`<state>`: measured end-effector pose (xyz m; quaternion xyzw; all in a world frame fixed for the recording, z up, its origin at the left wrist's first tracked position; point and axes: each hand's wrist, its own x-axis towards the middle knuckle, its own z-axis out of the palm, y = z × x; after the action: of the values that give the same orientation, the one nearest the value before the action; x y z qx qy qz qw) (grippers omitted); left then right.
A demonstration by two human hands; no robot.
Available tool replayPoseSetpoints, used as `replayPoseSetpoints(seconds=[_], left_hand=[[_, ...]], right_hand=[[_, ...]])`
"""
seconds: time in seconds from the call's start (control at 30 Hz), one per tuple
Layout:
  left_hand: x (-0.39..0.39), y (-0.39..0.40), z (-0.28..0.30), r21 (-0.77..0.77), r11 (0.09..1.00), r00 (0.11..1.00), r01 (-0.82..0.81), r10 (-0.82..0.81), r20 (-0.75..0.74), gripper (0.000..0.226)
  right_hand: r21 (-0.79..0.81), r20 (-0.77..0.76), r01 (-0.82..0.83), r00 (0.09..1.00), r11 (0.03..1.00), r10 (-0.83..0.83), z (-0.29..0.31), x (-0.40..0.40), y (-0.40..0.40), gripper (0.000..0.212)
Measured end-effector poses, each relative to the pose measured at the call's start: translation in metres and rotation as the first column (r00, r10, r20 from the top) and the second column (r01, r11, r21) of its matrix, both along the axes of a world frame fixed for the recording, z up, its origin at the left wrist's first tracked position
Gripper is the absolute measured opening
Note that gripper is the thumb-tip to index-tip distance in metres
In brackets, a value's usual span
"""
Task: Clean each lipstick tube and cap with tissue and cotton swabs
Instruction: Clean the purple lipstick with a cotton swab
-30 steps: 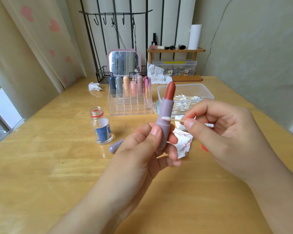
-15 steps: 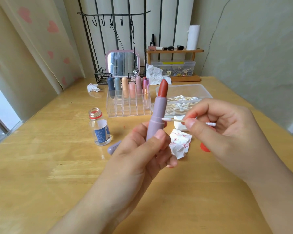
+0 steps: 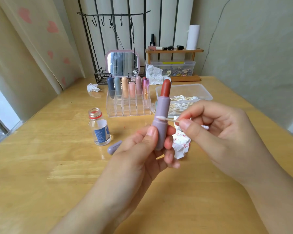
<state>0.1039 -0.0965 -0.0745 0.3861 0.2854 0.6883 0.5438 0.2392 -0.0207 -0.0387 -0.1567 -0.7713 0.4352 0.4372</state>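
Note:
My left hand [image 3: 142,154] grips an uncapped lilac lipstick tube [image 3: 161,122] upright, its red-brown stick raised. My right hand [image 3: 218,137] pinches a cotton swab [image 3: 167,119] between thumb and forefinger; the swab's white tip touches the ledge of the tube where the upper sleeve meets the base. The tube's lilac cap [image 3: 114,147] lies on the table behind my left hand. A crumpled tissue [image 3: 181,144] with red smears lies under my hands. Several capped lipsticks [image 3: 125,86] stand in a clear organiser [image 3: 128,107].
An open small bottle [image 3: 100,130] with a blue label stands to the left. A clear box of cotton swabs [image 3: 184,98] sits behind my right hand. A crumpled tissue [image 3: 93,87], a mirror [image 3: 122,64], a wire rack and a wooden shelf [image 3: 174,51] line the back.
My left hand has turned the tube more upright and shifted it slightly. The swab tip has moved leftwards across the tube's ledge.

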Motion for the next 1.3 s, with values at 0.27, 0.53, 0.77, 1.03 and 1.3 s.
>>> replayPoseSetpoints(seconds=[0.27,0.53,0.77,1.03,1.3], left_hand=[[-0.002,0.001,-0.001,0.04,0.997,0.998,0.067,-0.067,0.003,0.025],[0.001,-0.006,0.005,0.018,0.997,0.992,-0.07,0.072,-0.103,0.023],[0.001,-0.009,0.005,0.078,0.972,0.934,-0.223,0.236,-0.267,0.012],[0.002,-0.006,0.005,0.049,0.951,0.91,-0.304,0.305,-0.28,0.021],[0.003,-0.004,0.007,0.002,0.968,0.96,-0.252,0.251,-0.126,0.013]], right_hand=[[0.035,0.023,0.079,0.997,0.996,-0.08,0.004,0.005,0.005,0.007],[0.152,0.056,0.088,0.994,0.984,-0.097,-0.001,0.002,0.0,0.01],[0.21,0.072,0.101,0.99,0.972,-0.118,-0.002,0.0,-0.004,0.012],[0.203,0.126,0.09,0.985,0.975,-0.117,0.0,0.002,0.0,0.018],[0.223,0.127,0.144,0.976,0.964,-0.176,-0.002,0.003,0.002,0.018]])
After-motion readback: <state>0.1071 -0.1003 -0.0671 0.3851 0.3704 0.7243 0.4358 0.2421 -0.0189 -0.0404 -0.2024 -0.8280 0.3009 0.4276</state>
